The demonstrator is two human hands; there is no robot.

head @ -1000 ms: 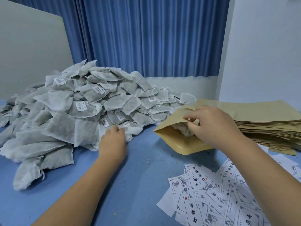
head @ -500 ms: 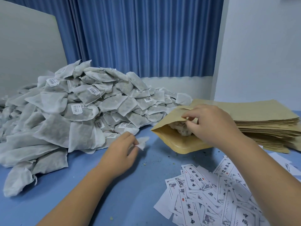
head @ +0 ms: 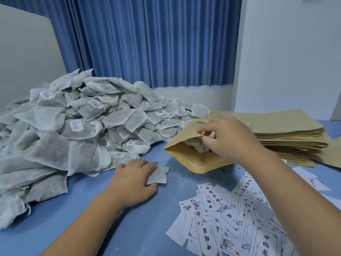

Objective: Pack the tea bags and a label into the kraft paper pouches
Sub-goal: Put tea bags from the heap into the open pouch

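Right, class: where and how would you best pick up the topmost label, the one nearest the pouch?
Probably pinch the label at its short upper-left end, coming from the blue table on the left: it lies flat atop the other labels, and that end juts clear of the heap, so nothing else lifts.

A heap of white gauzy fabric tea bags (head: 73,126), many with small printed tags, fills my ten o'clock. One loose tea bag (head: 159,175) sits at centre, pinched in my left hand (head: 132,182). At one o'clock an open brown kraft paper pouch (head: 195,161) lies on its side with pale bags inside, and my right hand (head: 230,139) holds its upper lip. A stack of flat kraft pouches (head: 287,126) rests at two o'clock. White printed paper labels (head: 230,215) lie scattered at five.
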